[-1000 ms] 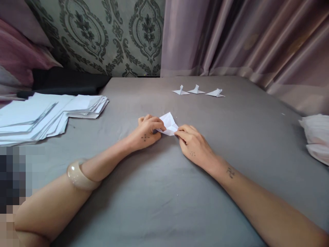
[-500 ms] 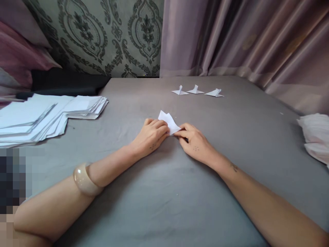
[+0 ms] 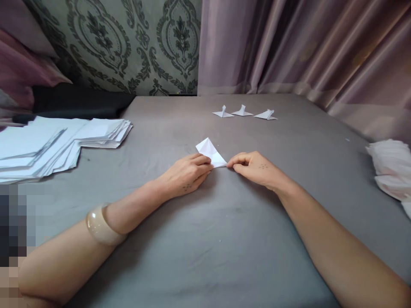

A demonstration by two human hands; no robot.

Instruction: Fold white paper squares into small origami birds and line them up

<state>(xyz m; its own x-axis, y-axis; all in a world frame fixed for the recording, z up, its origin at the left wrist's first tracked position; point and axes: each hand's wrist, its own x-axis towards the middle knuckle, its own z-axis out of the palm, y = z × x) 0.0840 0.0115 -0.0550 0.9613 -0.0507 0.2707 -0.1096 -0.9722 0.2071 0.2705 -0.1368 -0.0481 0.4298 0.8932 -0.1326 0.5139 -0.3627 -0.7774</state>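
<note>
A small folded sheet of white paper [image 3: 212, 152] lies on the grey cloth in the middle, with crease lines running from its far tip. My left hand [image 3: 189, 173] is closed at its near left edge, fingertips pressing on the paper and covering part of it. At the paper's right corner, my right hand [image 3: 253, 167] pinches the tip between thumb and fingers. Three folded paper figures [image 3: 242, 111] stand in a row farther back.
Stacks of white paper [image 3: 48, 145] lie at the left, in front of a black cloth [image 3: 80, 102]. At the right edge sits a white, crumpled-looking bundle [image 3: 390, 167]. Patterned wallpaper and purple curtains [image 3: 231, 47] border the far side.
The paper's far part now lies flatter, as a single point showing its creases. My right hand has shifted slightly right and turned, its fingers now at the corner tip. The left stays nearly in place.
</note>
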